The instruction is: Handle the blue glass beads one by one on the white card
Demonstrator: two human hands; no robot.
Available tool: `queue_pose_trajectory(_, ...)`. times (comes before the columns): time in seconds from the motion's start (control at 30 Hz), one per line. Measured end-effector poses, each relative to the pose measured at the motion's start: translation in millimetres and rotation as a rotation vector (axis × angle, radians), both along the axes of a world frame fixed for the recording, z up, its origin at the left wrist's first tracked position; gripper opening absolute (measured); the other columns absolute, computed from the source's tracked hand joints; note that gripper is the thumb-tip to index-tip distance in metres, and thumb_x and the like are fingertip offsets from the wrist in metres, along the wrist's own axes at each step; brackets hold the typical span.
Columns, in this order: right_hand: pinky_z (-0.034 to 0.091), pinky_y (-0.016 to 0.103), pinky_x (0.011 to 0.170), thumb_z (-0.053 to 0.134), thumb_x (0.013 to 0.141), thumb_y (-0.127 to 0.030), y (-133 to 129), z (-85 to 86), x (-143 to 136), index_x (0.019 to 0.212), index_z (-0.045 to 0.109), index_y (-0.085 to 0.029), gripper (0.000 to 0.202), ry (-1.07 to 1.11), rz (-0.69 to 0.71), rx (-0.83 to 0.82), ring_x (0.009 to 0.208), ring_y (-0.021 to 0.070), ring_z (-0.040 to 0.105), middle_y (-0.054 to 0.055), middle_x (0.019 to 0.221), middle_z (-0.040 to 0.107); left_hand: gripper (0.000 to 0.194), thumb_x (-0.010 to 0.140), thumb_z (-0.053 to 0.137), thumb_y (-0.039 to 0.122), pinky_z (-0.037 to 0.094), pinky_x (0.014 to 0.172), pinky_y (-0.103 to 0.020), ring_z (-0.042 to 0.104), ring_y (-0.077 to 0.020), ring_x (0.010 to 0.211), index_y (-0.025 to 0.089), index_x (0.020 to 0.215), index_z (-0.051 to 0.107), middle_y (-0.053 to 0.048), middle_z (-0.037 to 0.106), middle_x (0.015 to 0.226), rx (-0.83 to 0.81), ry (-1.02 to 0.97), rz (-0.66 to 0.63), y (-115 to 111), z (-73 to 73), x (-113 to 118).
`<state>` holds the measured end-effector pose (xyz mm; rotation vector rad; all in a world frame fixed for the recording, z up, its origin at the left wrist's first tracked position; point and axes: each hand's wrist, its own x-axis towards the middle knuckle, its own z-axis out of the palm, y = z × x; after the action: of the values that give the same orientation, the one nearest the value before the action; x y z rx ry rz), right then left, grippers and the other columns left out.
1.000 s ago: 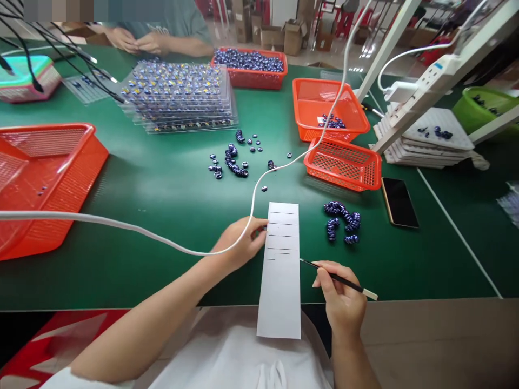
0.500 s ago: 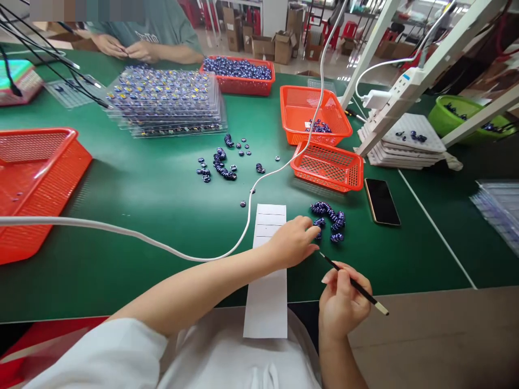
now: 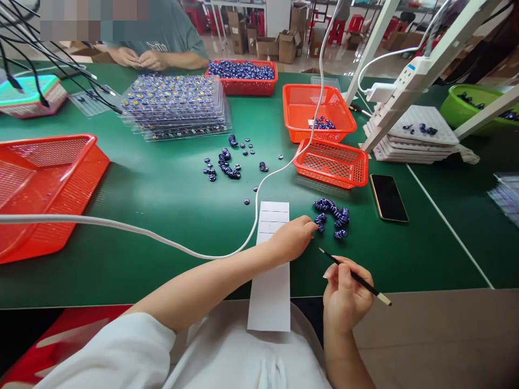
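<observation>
One left hand (image 3: 292, 239) hides its fingertips at beads (image 3: 333, 217); right hand (image 3: 345, 294) grips brush (image 3: 356, 277).

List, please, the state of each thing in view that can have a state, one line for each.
left hand: fingers at the blue bead cluster, resting over the paper strip
right hand: shut on thin stick
phone: screen dark, lying flat
near orange basket: appears empty
far orange basket: a few beads inside
clear trays: stacked, filled

Dark blue striped beads (image 3: 333, 218) clustered on green table; thin black brush (image 3: 357, 277) held tilted
</observation>
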<state>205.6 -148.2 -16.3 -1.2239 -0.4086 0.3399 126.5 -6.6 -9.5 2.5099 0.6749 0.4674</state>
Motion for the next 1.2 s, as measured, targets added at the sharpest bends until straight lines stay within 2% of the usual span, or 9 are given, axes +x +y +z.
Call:
queue_pose_trajectory(0.13,0.047,0.022,0.049,0.074,0.082,-0.027,-2,0.6,4,0.085,0.062,-0.020,0.015,0.040,0.045,-0.043,0.052,0.0081,0.061,0.002,0.089,0.070,0.025,0.085,0.063,0.006,0.060,0.083,-0.034,0.069,-0.0186,0.088,0.013,0.109,0.066,-0.010,0.066,0.108,-0.143,-0.140,0.052,-4,2.7,-20)
queue_pose_trajectory(0.27,0.045,0.021,0.047,0.075,0.082,-0.032,-4,1.6,9,0.087,0.066,-0.018,0.017,-0.007,0.198,-0.209,0.052,0.0098,0.060,0.002,0.077,0.070,0.020,0.083,0.065,0.007,0.061,0.079,-0.027,0.070,-0.0127,0.080,0.016,0.100,0.068,-0.008,0.065,0.112,-0.275,-0.264,0.149,-5,12.0,-71)
queue_pose_trajectory(0.4,0.047,0.022,0.048,0.071,0.084,-0.037,8,10.1,5,0.093,0.070,-0.018,0.021,-0.146,0.433,-0.441,0.053,0.0120,0.061,0.000,0.065,0.067,0.008,0.087,0.065,0.012,0.059,0.075,-0.028,0.068,-0.0120,0.076,0.018,0.091,0.068,-0.006,0.067,0.108,-0.167,-0.193,0.243,-3,13.5,-119)
queue_pose_trajectory(0.47,0.048,0.022,0.049,0.070,0.085,-0.039,17,16.1,-1,0.091,0.069,-0.019,0.021,-0.205,0.516,-0.506,0.055,0.0127,0.062,0.001,0.065,0.067,0.008,0.090,0.062,0.013,0.056,0.073,-0.028,0.066,-0.0139,0.078,0.019,0.092,0.068,-0.004,0.069,0.097,-0.091,-0.168,0.209,-4,9.9,-131)
queue_pose_trajectory(0.57,0.052,0.023,0.053,0.069,0.085,-0.041,30,21.5,-8,0.087,0.068,-0.019,0.022,-0.285,0.530,-0.555,0.056,0.0131,0.064,0.000,0.063,0.066,0.013,0.093,0.056,0.012,0.053,0.071,-0.028,0.063,-0.0172,0.081,0.017,0.096,0.068,-0.006,0.068,0.088,-0.017,-0.160,0.092,-7,2.7,-133)
queue_pose_trajectory(0.73,0.053,0.023,0.052,0.070,0.083,-0.043,33,20.0,-10,0.086,0.067,-0.018,0.026,-0.328,0.482,-0.619,0.053,0.0127,0.063,0.000,0.064,0.066,0.036,0.090,0.047,0.003,0.050,0.068,-0.030,0.055,-0.0193,0.080,0.017,0.117,0.066,-0.009,0.064,0.092,0.126,-0.041,-0.047,-12,-3.1,-126)
queue_pose_trajectory(0.93,0.052,0.023,0.051,0.071,0.083,-0.042,32,20.2,-9,0.085,0.068,-0.017,0.025,-0.345,0.486,-0.630,0.052,0.0119,0.062,0.000,0.064,0.066,0.036,0.089,0.049,0.007,0.048,0.070,-0.031,0.051,-0.0203,0.081,0.018,0.121,0.063,-0.008,0.059,0.094,0.196,0.090,-0.082,-15,-2.5,-126)
queue_pose_trajectory(1.2,0.051,0.021,0.050,0.071,0.084,-0.041,32,18.6,-10,0.086,0.068,-0.018,0.024,-0.348,0.481,-0.646,0.052,0.0110,0.060,-0.001,0.064,0.065,0.036,0.088,0.048,0.007,0.046,0.069,-0.031,0.050,-0.0207,0.081,0.018,0.119,0.062,-0.008,0.056,0.093,0.225,0.113,-0.092,-16,-3.0,-125)
